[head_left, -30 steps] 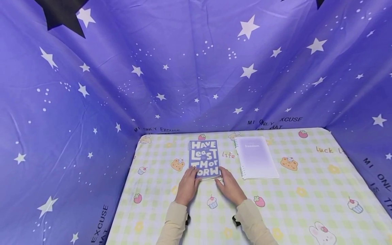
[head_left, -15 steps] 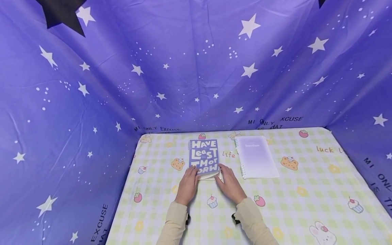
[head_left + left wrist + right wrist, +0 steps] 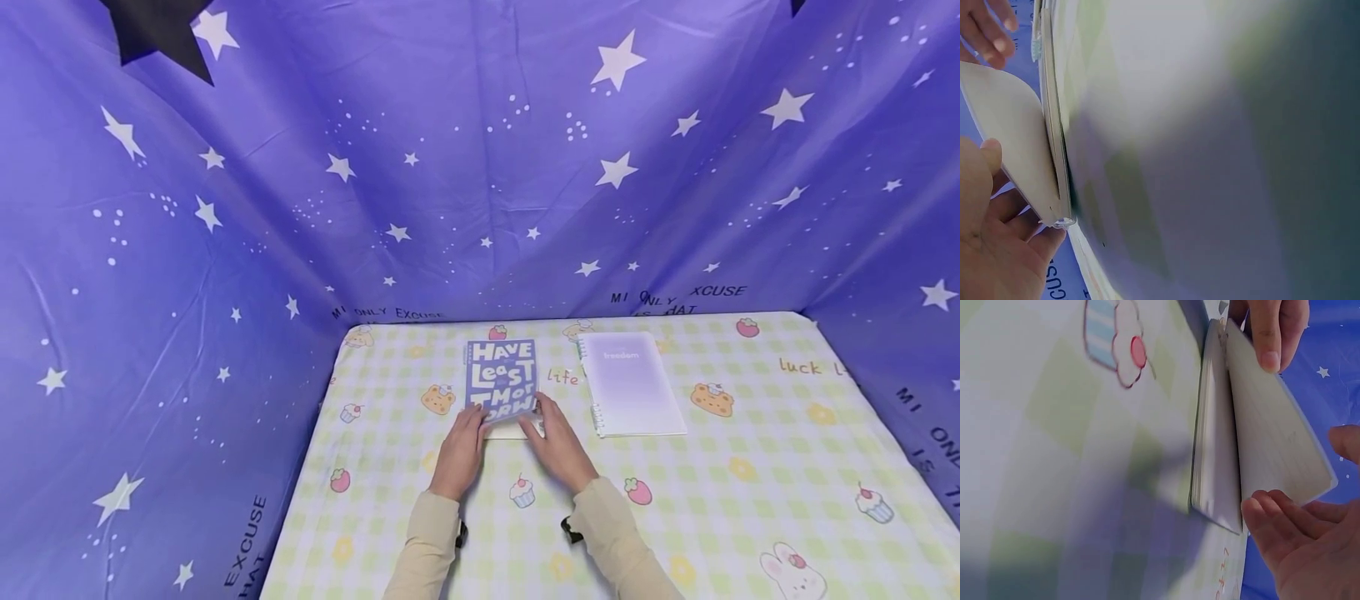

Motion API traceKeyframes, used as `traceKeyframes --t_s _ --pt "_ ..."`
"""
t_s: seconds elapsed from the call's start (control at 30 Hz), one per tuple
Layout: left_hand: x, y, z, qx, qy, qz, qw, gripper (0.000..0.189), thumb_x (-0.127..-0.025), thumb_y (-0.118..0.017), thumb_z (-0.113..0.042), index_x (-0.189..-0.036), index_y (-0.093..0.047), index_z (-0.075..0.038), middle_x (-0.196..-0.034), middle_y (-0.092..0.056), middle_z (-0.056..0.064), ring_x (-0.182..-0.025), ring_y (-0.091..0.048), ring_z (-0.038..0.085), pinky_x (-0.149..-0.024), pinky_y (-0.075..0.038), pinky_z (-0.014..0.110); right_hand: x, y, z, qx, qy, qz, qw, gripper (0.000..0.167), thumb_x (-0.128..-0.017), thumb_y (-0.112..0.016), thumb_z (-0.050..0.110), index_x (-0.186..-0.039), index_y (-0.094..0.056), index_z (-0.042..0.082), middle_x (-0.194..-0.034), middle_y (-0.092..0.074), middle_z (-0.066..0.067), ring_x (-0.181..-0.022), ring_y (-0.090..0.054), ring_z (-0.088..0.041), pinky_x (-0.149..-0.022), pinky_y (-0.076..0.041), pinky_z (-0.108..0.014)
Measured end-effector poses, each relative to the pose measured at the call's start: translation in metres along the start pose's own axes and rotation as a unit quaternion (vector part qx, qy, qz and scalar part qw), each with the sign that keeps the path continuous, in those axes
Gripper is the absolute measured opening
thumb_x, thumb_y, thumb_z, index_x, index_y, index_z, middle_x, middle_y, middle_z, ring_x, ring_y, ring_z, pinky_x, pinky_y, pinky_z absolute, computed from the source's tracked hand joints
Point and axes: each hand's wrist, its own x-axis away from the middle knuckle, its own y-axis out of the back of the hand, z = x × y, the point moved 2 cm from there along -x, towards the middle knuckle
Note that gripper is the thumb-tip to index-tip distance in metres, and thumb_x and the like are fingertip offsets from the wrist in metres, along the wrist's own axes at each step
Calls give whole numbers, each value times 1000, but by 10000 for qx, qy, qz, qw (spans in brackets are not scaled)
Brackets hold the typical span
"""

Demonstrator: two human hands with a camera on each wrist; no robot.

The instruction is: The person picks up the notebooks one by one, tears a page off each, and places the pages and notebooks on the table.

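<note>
A spiral notebook (image 3: 502,375) with a blue cover and big white lettering lies on the table, its front cover raised on the right side. Pale pages (image 3: 1216,444) show below the lifted cover (image 3: 1279,425). My left hand (image 3: 457,450) holds the near left corner, thumb at the cover's near edge and fingers around by the coil (image 3: 1063,222). At the right edge, my right hand (image 3: 558,442) touches the cover with extended fingers (image 3: 1266,519), while its thumb stands apart from it.
To the right lies a second spiral notebook (image 3: 633,392), pale purple and closed, marked "freedom". A green-and-white checked cloth (image 3: 750,517) with printed cartoons covers the table. Purple star-patterned curtains (image 3: 450,192) enclose the back and sides.
The blue notebook's front cover has risen at its near right corner, baring more of the white pages. The right hand has shifted slightly up with it; the left hand stays at its corner.
</note>
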Motion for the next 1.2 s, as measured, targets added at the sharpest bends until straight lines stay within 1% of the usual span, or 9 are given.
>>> traceKeyframes --t_s 0.17,0.3,0.47,0.57,0.67,0.8,0.93,1.03,1.2 --pt "-1 1 1 59 -157 -8 9999 36 -105 -47 -28 -132 -59 -8 -143 -55 13 -136 -48 31 -115 -39 44 -3 -2 5 -132 143 -191 9996 58 -100 -58 27 -147 -40 -1 -139 -52 -21 -125 -55 -39 -110 -41 -54" --pt "-1 3 3 134 -162 76 9997 38 -104 -49 -30 -135 -58 -9 -146 -53 12 -138 -46 29 -116 -37 43 -5 -4 7 -317 209 -353 9987 53 -99 -59 22 -144 -42 -1 -135 -55 -21 -119 -60 -37 -107 -44 -52" --pt "-1 4 4 72 -184 39 9998 44 -99 -60 -31 -137 -56 -9 -145 -53 13 -136 -48 30 -116 -37 45 -7 -4 14 -592 333 -484 9965 48 -98 -60 15 -142 -46 0 -130 -57 -20 -113 -63 -33 -105 -47 -48" --pt "-2 5 3 -12 -218 -162 9996 44 -95 -66 -27 -134 -58 -8 -138 -57 14 -129 -53 31 -112 -41 45 -7 -4 19 -792 547 -515 9940 50 -96 -62 9 -142 -43 -2 -128 -58 -21 -112 -64 -33 -102 -49 -47" --pt "-3 7 1 -49 -141 -305 9994 39 -94 -67 -22 -131 -61 -8 -131 -61 12 -123 -57 29 -108 -46 43 -9 -6 22 -983 656 -476 9919 56 -96 -63 7 -145 -38 -3 -129 -58 -22 -113 -63 -34 -102 -50 -46" --pt "-4 10 0 26 28 -290 9996 36 -95 -65 -17 -130 -61 -9 -128 -62 10 -121 -57 26 -104 -49 40 -10 -9 25 -1180 649 -466 9898 61 -96 -63 8 -148 -33 -5 -130 -57 -23 -114 -63 -35 -102 -51 -44" --pt "-4 12 0 147 135 -232 9995 37 -95 -64 -16 -132 -61 -10 -130 -61 10 -122 -57 26 -103 -50 40 -12 -11 31 -1509 735 -541 9843 58 -94 -63 4 -145 -38 -9 -128 -57 -24 -113 -63 -36 -100 -53 -40" --pt "-4 14 2 229 156 -241 9993 38 -94 -65 -15 -131 -61 -10 -130 -61 10 -122 -58 26 -102 -51 40 -14 -14 35 -1816 778 -542 9788 56 -92 -64 1 -143 -42 -9 -127 -57 -24 -114 -63 -36 -100 -52 -38" --pt "-4 17 4 211 20 -388 9990 41 -92 -68 -13 -131 -60 -8 -128 -63 9 -118 -60 24 -101 -51 38 -16 -19 40 -2224 967 -489 9689 56 -90 -64 -4 -142 -44 -8 -129 -56 -25 -118 -60 -38 -104 -49 -41"
